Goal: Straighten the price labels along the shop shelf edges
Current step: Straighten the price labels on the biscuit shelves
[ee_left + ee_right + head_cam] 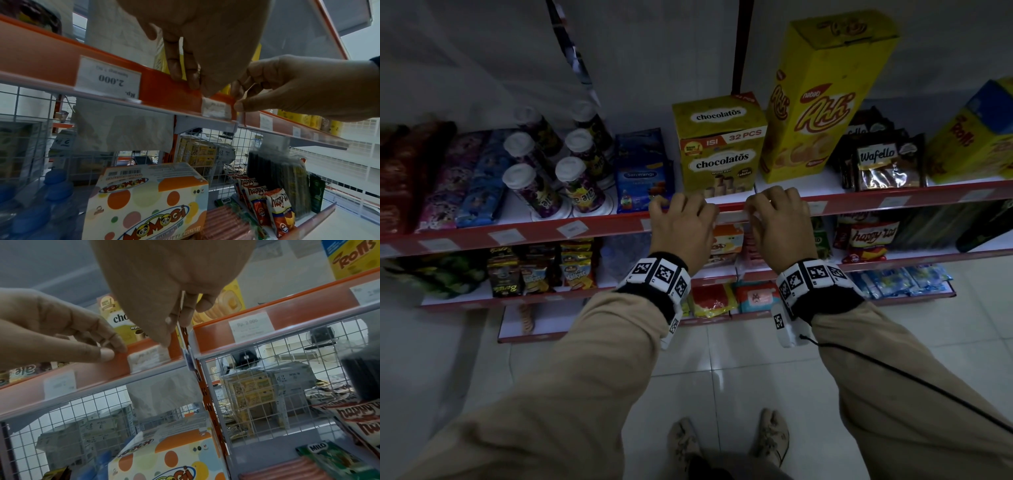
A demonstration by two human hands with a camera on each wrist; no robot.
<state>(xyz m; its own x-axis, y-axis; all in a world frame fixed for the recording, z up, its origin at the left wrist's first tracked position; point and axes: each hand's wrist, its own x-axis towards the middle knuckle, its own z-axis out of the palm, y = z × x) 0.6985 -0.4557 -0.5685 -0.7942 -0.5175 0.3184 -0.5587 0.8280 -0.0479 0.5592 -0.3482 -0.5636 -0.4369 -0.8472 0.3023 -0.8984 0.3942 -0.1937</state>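
Both hands (681, 222) (779, 222) pinching shelf edge (51, 53) beside small price label (214, 108).

Readable text: "chocolatos" and "ISI 32 PCS" on the yellow box (719, 144). "nabati Ahh" on the tall yellow carton (822, 102). "Wafello" on the dark packs (883, 161). "SariWangi" on the blue pack (642, 171). "happy tos" on the red bags (273, 209). "Rp. 2.000" on a price label (110, 78), seen upside down. "MOMOGI" on the spotted box (152, 204). "MILO" on the green pack (337, 459). "Rolls" on the yellow-blue box (353, 257).
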